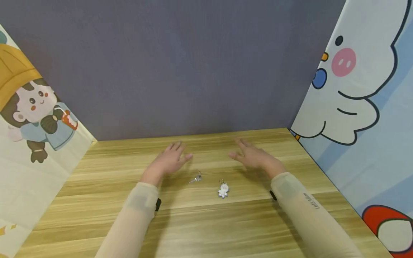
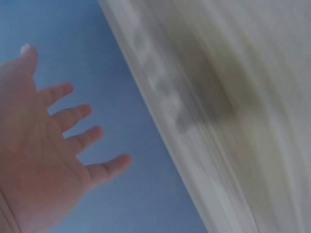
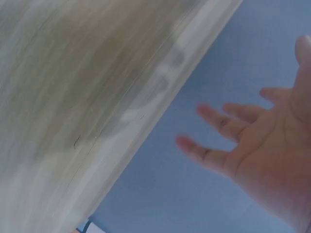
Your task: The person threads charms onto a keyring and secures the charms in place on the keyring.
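Note:
A small silver key (image 1: 195, 178) with a ring lies on the wooden table, left of the middle. Close by, to its right and nearer the front, lies a white figure-shaped keychain charm (image 1: 223, 190) with its own metal ring. My left hand (image 1: 169, 159) is held over the table to the left of the key, fingers spread and nothing in it; the left wrist view shows its bare palm (image 2: 43, 141). Over the table to the right of the charm, my right hand (image 1: 253, 156) also has its fingers extended, and its palm (image 3: 272, 155) holds nothing.
The wood-grain table (image 1: 206, 229) meets a dark grey-blue wall (image 1: 193, 71) at its back edge. Cartoon-printed panels flank it, with a child figure (image 1: 38, 107) on the left and a large white character (image 1: 355, 79) on the right.

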The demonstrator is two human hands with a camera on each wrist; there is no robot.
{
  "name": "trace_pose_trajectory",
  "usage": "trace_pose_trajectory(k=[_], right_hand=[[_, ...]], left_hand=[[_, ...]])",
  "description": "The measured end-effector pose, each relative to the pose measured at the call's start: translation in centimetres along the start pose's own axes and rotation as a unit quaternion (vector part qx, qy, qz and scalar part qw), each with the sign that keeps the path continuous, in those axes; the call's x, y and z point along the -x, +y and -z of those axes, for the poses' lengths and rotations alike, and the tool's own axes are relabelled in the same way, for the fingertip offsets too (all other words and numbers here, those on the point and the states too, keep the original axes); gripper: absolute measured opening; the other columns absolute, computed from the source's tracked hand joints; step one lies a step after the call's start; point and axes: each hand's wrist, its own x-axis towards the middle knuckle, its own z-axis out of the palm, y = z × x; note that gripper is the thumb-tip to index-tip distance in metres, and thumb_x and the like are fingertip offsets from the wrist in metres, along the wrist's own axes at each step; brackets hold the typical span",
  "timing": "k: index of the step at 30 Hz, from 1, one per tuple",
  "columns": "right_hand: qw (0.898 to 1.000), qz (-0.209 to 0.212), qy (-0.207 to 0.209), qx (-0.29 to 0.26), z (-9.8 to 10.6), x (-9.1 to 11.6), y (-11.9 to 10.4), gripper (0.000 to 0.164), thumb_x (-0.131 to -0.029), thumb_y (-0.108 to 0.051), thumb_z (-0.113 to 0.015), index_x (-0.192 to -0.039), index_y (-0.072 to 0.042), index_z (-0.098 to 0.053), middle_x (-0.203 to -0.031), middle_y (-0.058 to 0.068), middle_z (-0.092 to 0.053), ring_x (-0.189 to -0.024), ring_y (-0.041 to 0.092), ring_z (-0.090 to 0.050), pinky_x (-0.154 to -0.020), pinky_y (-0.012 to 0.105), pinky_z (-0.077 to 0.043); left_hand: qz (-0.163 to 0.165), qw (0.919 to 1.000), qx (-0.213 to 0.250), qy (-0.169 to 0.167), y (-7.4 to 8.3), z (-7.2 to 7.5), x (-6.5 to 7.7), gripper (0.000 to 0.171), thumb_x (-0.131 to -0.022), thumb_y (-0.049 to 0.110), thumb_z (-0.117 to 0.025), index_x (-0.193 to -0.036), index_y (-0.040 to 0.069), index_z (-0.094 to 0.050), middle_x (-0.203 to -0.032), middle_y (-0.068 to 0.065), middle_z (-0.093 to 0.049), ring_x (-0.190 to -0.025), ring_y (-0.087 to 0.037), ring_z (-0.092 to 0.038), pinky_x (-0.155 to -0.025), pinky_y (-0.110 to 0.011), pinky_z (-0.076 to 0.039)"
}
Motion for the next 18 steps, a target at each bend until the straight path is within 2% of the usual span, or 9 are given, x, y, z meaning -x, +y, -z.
trace_pose_trajectory(k=[2, 4, 6, 8, 10, 13, 15, 18], right_hand=[[1.0, 0.021, -0.008, -0.004, -0.1, 0.1, -0.3, 0.092, -0.105, -0.072, -0.042, -0.173, -0.024, -0.002, -0.177, 0.026, -0.011, -0.159, 0.055, -0.021, -0.125, 0.075, -0.02], [0.999, 0.051, -0.012, -0.009, -0.2, 0.2, -0.5, 0.087, -0.107, -0.063, -0.049, -0.173, -0.022, -0.009, -0.172, 0.029, -0.025, -0.153, 0.053, -0.038, -0.124, 0.07, -0.03], [0.996, 0.084, -0.014, -0.013, -0.4, 0.2, -0.6, 0.08, -0.109, -0.052, -0.055, -0.172, -0.021, -0.018, -0.165, 0.03, -0.04, -0.14, 0.047, -0.056, -0.119, 0.064, -0.042], [0.993, 0.112, -0.027, -0.027, -0.8, 0.1, -0.7, 0.072, -0.11, -0.042, -0.058, -0.17, -0.02, -0.025, -0.158, 0.028, -0.049, -0.127, 0.039, -0.065, -0.111, 0.058, -0.051], [0.989, 0.135, -0.043, -0.044, -1.2, 0.1, -0.8, 0.066, -0.11, -0.034, -0.06, -0.168, -0.021, -0.032, -0.149, 0.025, -0.056, -0.119, 0.031, -0.067, -0.103, 0.053, -0.056], [0.983, 0.153, -0.07, -0.076, -1.8, 0.1, -0.8, 0.061, -0.11, -0.025, -0.062, -0.165, -0.023, -0.039, -0.143, 0.02, -0.059, -0.119, 0.027, -0.064, -0.102, 0.048, -0.055], [0.979, 0.169, -0.078, -0.088, -2.3, 0.1, -0.9, 0.058, -0.109, -0.02, -0.063, -0.163, -0.02, -0.044, -0.14, 0.02, -0.058, -0.118, 0.027, -0.062, -0.101, 0.047, -0.054], [0.973, 0.187, -0.094, -0.1, -3.0, 0.0, -0.9, 0.054, -0.107, -0.014, -0.064, -0.158, -0.015, -0.051, -0.138, 0.019, -0.056, -0.115, 0.027, -0.058, -0.099, 0.044, -0.052]], left_hand=[[-0.019, 0.9998, 0.005, -0.009, 0.4, -0.3, 0.0, 0.073, -0.114, 0.057, -0.031, -0.168, 0.009, -0.027, -0.177, -0.02, -0.018, -0.164, -0.047, -0.015, -0.13, -0.068, -0.018], [-0.031, 0.9992, 0.016, -0.02, 0.8, -0.7, -0.1, 0.067, -0.115, 0.052, -0.031, -0.166, 0.008, -0.032, -0.175, -0.021, -0.024, -0.164, -0.047, -0.018, -0.131, -0.064, -0.019], [-0.04, 0.9985, 0.027, -0.027, 1.1, -1.1, -0.2, 0.064, -0.116, 0.049, -0.031, -0.164, 0.008, -0.037, -0.173, -0.021, -0.031, -0.162, -0.046, -0.024, -0.131, -0.062, -0.021], [-0.051, 0.9972, 0.045, -0.032, 1.5, -1.5, -0.2, 0.059, -0.116, 0.046, -0.034, -0.16, 0.008, -0.043, -0.168, -0.021, -0.04, -0.159, -0.045, -0.032, -0.13, -0.061, -0.026], [-0.06, 0.9956, 0.062, -0.036, 1.7, -1.9, -0.2, 0.052, -0.116, 0.041, -0.04, -0.153, 0.006, -0.052, -0.159, -0.02, -0.052, -0.151, -0.042, -0.045, -0.126, -0.059, -0.035], [-0.068, 0.993, 0.087, -0.041, 1.9, -2.5, -0.2, 0.038, -0.113, 0.035, -0.05, -0.136, 0.007, -0.063, -0.137, -0.014, -0.067, -0.129, -0.033, -0.063, -0.113, -0.053, -0.05], [-0.069, 0.9914, 0.101, -0.047, 2.0, -2.9, -0.3, 0.028, -0.112, 0.032, -0.055, -0.124, 0.01, -0.067, -0.121, -0.008, -0.071, -0.112, -0.025, -0.067, -0.101, -0.048, -0.055], [-0.07, 0.9884, 0.122, -0.058, 2.1, -3.5, -0.5, 0.02, -0.111, 0.031, -0.058, -0.113, 0.013, -0.068, -0.103, -0.001, -0.07, -0.093, -0.017, -0.064, -0.085, -0.04, -0.055]])
